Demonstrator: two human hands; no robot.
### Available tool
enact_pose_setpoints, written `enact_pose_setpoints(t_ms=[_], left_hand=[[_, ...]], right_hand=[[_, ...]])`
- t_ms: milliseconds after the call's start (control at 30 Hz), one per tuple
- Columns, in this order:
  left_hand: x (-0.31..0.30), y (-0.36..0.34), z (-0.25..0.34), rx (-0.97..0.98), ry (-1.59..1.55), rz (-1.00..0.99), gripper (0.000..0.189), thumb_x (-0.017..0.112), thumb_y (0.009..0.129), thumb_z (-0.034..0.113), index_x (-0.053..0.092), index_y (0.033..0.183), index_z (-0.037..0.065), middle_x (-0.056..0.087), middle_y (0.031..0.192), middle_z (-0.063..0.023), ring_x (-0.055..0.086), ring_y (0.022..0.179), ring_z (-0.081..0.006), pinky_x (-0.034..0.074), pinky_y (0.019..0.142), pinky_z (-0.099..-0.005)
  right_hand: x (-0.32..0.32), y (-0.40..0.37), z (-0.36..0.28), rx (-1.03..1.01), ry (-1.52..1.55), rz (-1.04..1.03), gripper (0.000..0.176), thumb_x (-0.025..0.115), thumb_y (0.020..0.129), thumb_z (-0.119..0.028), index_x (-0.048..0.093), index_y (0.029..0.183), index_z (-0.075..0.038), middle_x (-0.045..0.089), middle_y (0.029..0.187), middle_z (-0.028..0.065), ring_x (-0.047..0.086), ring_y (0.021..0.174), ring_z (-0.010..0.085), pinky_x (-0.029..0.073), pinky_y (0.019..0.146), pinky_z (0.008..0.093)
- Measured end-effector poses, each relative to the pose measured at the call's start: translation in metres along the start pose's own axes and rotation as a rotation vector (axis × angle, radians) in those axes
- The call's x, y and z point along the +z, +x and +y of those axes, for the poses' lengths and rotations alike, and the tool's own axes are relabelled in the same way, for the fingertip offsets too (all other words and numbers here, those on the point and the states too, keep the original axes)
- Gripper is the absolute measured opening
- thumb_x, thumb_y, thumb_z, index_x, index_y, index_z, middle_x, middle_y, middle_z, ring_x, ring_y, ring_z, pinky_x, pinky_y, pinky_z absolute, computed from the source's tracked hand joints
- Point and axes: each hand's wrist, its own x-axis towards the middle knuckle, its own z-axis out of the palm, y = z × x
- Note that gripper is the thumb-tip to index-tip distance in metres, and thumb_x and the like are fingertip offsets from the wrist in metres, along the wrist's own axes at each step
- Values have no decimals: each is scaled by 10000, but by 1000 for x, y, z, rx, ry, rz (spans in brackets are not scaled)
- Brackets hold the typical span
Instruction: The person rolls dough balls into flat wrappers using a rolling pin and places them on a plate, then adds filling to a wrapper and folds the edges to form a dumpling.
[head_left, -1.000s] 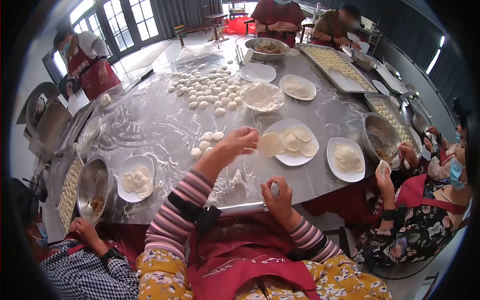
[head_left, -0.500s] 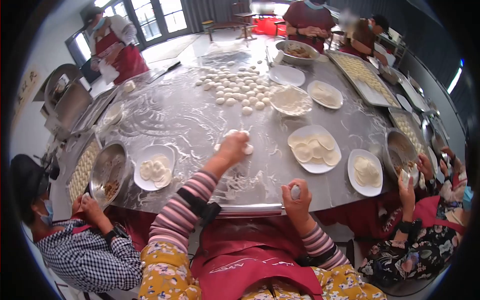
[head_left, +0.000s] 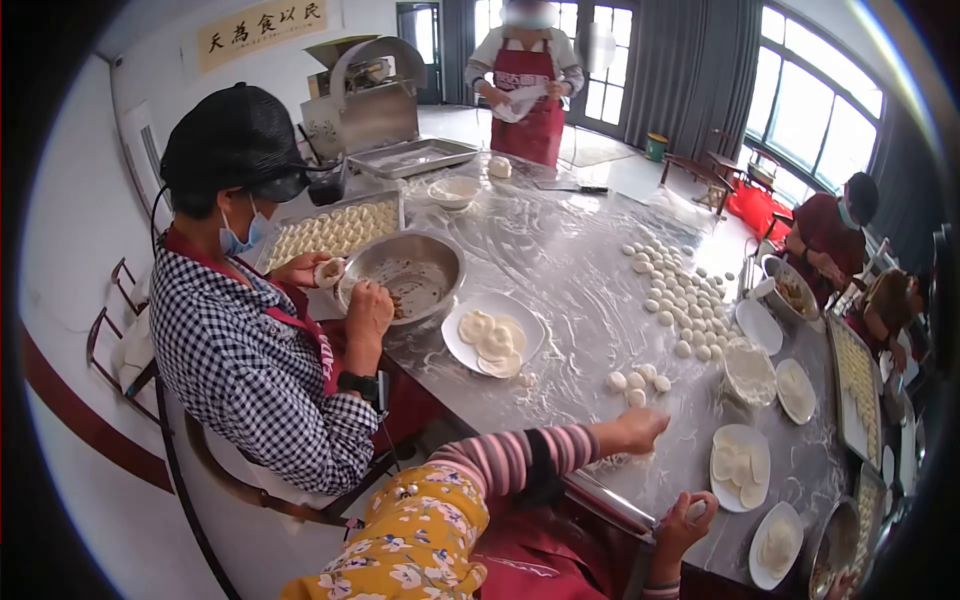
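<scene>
My left hand (head_left: 636,431) reaches over the floured table with its fingers bent together. Whatever lies in or under them is hidden. Just beyond it sits a small group of dough pieces (head_left: 636,381). My right hand (head_left: 682,525), lower right by the table edge, is wrapped round what looks like a rolling pin (head_left: 697,511); only its pale rounded end shows. Along the edge between my hands runs a shiny metal cylinder (head_left: 612,500). Right of my hands, a white plate (head_left: 722,483) and a second plate (head_left: 765,577) hold round dough wrappers.
On the left, a co-worker (head_left: 262,375) fills a wrapper over a metal bowl (head_left: 448,262). A plate of wrappers (head_left: 532,330), a tray of dumplings (head_left: 395,205), many dough pieces (head_left: 690,310) and a bowl of flour (head_left: 750,372) stand on the table. A knife (head_left: 585,188) lies farther back.
The view has swung left, bringing the left co-worker fully into sight. My left hand has come off the small dough group, which is now uncovered. My right hand keeps its grip.
</scene>
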Motion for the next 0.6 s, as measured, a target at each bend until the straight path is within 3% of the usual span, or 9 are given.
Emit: enact_pose_setpoints(t_ms=[33, 233, 400, 500, 567, 600], left_hand=[[0, -6, -3, 94, -114, -7, 143, 594, 694, 95, 656, 820, 73, 659, 804, -157, 637, 730, -355, 493, 619, -450], [-22, -32, 8, 27, -263, -215, 64, 603, 642, 102, 656, 636, 67, 638, 694, -159, 618, 661, -357, 481, 587, -437], [-15, -32, 5, 50, -198, -103, 60, 608, 617, 28, 640, 612, 78, 623, 641, -140, 610, 607, -324, 461, 555, -409], [-24, -41, 3, 11, -179, -129, 117, 571, 686, 100, 661, 665, 30, 626, 714, -215, 610, 664, -391, 479, 612, -462], [-20, -47, -3, -34, -251, -80, 108, 572, 683, 82, 654, 685, 12, 624, 728, -227, 612, 685, -396, 478, 631, -461], [-29, -54, 0, -55, -303, -136, 102, 574, 671, 60, 648, 707, 0, 630, 749, -225, 617, 717, -388, 475, 642, -454]], right_hand=[[2, 2, -4, -24, -24, -13, 154, 570, 835, 18, 444, 882, -56, 453, 650, 26, 449, 428, 80, 343, 369, 245], [24, 46, 30, -112, -141, -25, 134, 564, 847, -4, 444, 871, -58, 456, 629, 22, 423, 428, 84, 347, 388, 247], [35, 77, 75, -308, -260, -47, 137, 563, 861, -38, 429, 853, -65, 442, 601, 13, 400, 403, 65, 326, 355, 234], [22, 64, 71, -379, -286, -12, 151, 563, 858, -36, 416, 847, -67, 441, 587, 15, 398, 398, 68, 323, 346, 236], [10, 42, 48, -42, -241, 5, 130, 579, 820, -19, 458, 866, -23, 481, 651, 92, 489, 543, 197, 424, 557, 362], [8, 39, 39, -43, -235, 4, 130, 579, 820, -19, 458, 866, -23, 481, 651, 92, 489, 543, 197, 424, 557, 362]])
